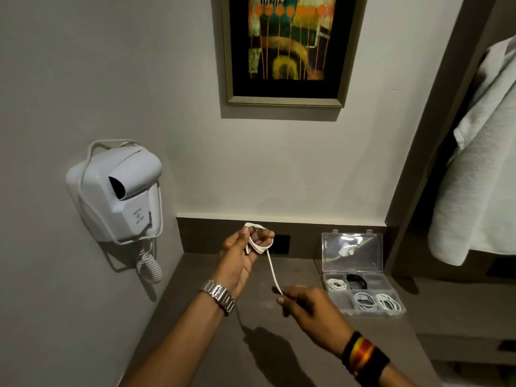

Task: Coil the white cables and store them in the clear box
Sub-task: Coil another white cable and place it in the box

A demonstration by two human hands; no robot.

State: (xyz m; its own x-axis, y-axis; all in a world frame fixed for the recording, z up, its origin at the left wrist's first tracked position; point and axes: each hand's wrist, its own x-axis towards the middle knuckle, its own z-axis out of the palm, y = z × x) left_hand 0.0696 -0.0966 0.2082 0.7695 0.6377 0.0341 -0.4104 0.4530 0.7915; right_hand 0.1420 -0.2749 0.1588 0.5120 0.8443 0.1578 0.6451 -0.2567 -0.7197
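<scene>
My left hand (pixel 242 254) is raised above the counter with a white cable (pixel 272 268) looped several times around its fingers. The cable's free length runs down and right to my right hand (pixel 308 304), which pinches it between thumb and fingers. The clear box (pixel 391 310) stands open on the counter to the right, its lid (pixel 351 252) propped up against the back. Three coiled white cables (pixel 365 300) lie in separate compartments, and one compartment holds a dark item (pixel 356 280).
A wall-mounted hair dryer (pixel 117 191) with a curly cord hangs on the left wall. A dark socket plate (pixel 280 244) sits behind my left hand. A framed picture (pixel 287 48) hangs above; a white robe (pixel 480 169) hangs at right. The brown counter (pixel 195 317) extends toward me.
</scene>
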